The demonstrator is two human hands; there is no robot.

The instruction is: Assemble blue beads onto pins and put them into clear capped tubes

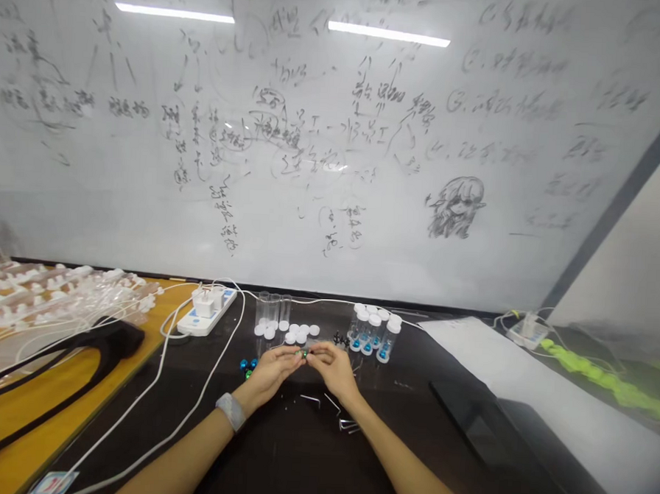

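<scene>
My left hand (271, 375) and my right hand (335, 370) meet above the dark table, fingertips pinched together. Between them is a small shiny green piece (304, 354), mostly hidden by the fingers; a dark bit shows on its right side. Left of my left hand lie several blue balls (248, 364) and a green ball (249, 375). White round caps (302, 337) lie just beyond my fingers. Small black parts (340, 340) sit behind my right hand. L-shaped metal hex keys (311, 400) are scattered on the table nearer to me.
Clear tubes (273, 307) stand at the back, and capped tubes with blue balls (373, 330) stand right of them. A power strip (208, 314) trails white cables on the left. A dark tablet-like slab (467, 424) and white paper (543, 405) lie right. Behind rises a whiteboard (307, 253).
</scene>
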